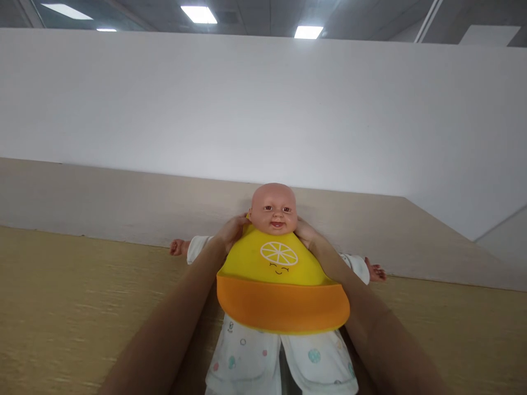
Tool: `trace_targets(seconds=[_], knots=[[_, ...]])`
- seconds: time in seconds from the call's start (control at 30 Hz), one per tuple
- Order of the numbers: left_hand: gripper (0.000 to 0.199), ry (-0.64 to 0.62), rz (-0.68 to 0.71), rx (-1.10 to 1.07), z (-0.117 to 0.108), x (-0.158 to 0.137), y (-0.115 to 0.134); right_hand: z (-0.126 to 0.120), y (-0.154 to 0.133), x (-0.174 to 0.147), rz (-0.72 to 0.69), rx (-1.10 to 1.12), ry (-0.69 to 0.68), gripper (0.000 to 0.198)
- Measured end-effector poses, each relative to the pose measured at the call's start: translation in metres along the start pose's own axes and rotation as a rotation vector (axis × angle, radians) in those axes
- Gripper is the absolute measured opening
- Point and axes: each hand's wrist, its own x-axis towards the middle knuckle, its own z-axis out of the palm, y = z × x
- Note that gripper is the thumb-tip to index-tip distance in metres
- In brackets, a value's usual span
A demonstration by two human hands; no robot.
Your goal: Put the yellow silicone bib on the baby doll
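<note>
A bald baby doll (pixel 274 200) faces me against a low beige panel, its arms spread to both sides. Over its chest lies a yellow bib (pixel 251 258) with a lemon-slice print and an orange catch pocket. White printed clothing (pixel 247 351) shows below the bib. My left hand (pixel 234 229) is at the left side of the doll's neck, at the bib's upper edge. On the other side of the neck is my right hand (pixel 307 233). The fingers of both hands go behind the doll's head and neck, so their grip is hidden.
A wood-toned surface (pixel 82 307) spreads out on both sides of the doll. Behind stands the beige panel (pixel 123 203), with a tall white wall (pixel 247 109) above it. Ceiling lights (pixel 308 32) show over the wall's top edge.
</note>
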Motion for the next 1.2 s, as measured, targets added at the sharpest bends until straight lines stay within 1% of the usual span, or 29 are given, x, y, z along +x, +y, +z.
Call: trace_targets(seconds=[0.13,0.27,0.33,0.43,0.57,0.8,0.9,1.0,1.1,1.2], knots=[[0.054,-0.035,0.015,-0.012,-0.001,-0.002,0.001,0.000,0.000,0.001,0.127,0.106,-0.030,0.028],[0.054,-0.091,0.039,-0.013,-0.001,-0.003,0.002,0.002,-0.002,-0.001,0.146,0.118,-0.049,0.030],[0.051,-0.092,0.056,-0.009,-0.001,-0.003,0.002,0.003,-0.003,-0.002,0.153,0.120,-0.051,0.030],[0.045,-0.056,0.089,-0.002,-0.001,-0.002,0.002,0.004,-0.005,-0.003,0.165,0.119,-0.033,0.031],[0.042,0.029,0.122,0.003,-0.002,-0.002,0.001,0.007,-0.007,-0.005,0.173,0.106,-0.012,0.031],[0.038,0.175,0.232,0.031,-0.003,0.001,-0.001,0.004,-0.005,-0.003,0.182,0.069,-0.053,0.029],[0.046,0.227,0.229,0.062,-0.006,0.004,0.000,0.004,-0.006,-0.003,0.176,0.069,-0.041,0.028],[0.066,0.251,0.216,0.095,-0.009,0.005,0.001,0.007,-0.009,-0.005,0.185,0.086,-0.018,0.028],[0.083,0.223,0.222,0.087,-0.009,0.005,0.001,0.010,-0.011,-0.007,0.213,0.119,-0.020,0.029],[0.085,0.182,0.232,0.053,-0.009,0.006,0.001,0.011,-0.012,-0.008,0.225,0.128,0.007,0.029]])
